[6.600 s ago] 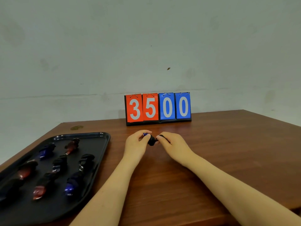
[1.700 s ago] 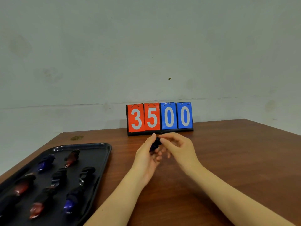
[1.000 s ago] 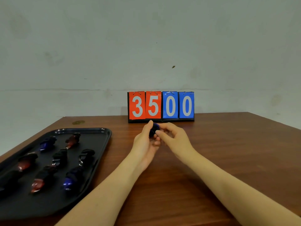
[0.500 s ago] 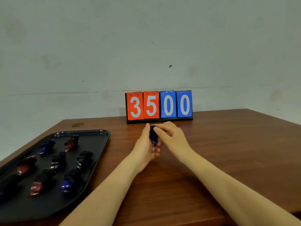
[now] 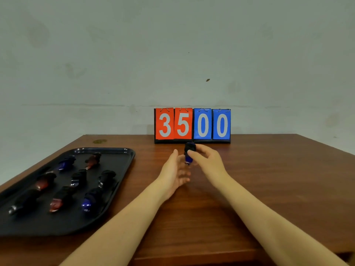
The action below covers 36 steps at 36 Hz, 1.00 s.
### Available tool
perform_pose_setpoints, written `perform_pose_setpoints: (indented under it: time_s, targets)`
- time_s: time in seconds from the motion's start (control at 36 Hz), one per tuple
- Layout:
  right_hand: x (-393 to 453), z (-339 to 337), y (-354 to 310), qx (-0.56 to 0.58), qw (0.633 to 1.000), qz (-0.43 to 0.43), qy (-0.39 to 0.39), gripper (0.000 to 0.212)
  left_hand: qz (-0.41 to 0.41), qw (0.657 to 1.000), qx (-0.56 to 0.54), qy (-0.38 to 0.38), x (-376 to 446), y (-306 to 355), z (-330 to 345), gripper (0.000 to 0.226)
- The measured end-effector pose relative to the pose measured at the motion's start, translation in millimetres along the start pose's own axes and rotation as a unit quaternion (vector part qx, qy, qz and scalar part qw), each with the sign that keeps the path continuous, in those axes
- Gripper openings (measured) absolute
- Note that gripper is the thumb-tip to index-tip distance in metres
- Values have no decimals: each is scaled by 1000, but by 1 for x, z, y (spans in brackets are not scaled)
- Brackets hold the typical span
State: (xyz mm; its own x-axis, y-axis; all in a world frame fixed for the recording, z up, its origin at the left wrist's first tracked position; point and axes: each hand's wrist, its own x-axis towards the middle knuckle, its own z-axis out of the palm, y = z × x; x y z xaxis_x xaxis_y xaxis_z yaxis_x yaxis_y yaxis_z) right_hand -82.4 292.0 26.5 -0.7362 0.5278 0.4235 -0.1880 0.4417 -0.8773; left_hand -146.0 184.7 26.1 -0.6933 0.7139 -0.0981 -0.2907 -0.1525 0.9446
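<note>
Pinch by R hand (image 5: 209, 162) holds blue-and-black piece (image 5: 189, 154) upright in air nr far edge of desk (image 5: 269, 179), just before scoreboard (image 5: 192, 124), prob. so L hand (image 5: 175, 173), fingers slack & empty alongside, can take it.

One head-worn camera looks forward and slightly down over the wooden table (image 5: 269, 179), left hand (image 5: 176, 169) and right hand (image 5: 208, 162) close ahead, flip scoreboard (image 5: 192, 124) beyond.

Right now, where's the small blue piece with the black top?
Head view, centre: the small blue piece is pinched in the right hand, just in front of the scoreboard, with the open left hand close on its left.
</note>
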Motion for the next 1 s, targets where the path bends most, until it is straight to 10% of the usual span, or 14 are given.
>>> perform_pose_setpoints:
  time_s: [0.17,0.39,0.64,1.0]
  targets:
    - [1,-6,-8,18,997,51,46,34,103,966,187,146,0,13,-3,31]
    - [-22,34,-15,11,993,120,-17,30,192,881,409,143,-56,57,-70,32]
    - [-2,116,-35,12,991,121,-62,23,156,803,524,236,-98,111,-198,28]
    - [55,213,-31,-109,987,73,-94,32,40,799,525,291,-130,98,-332,29]
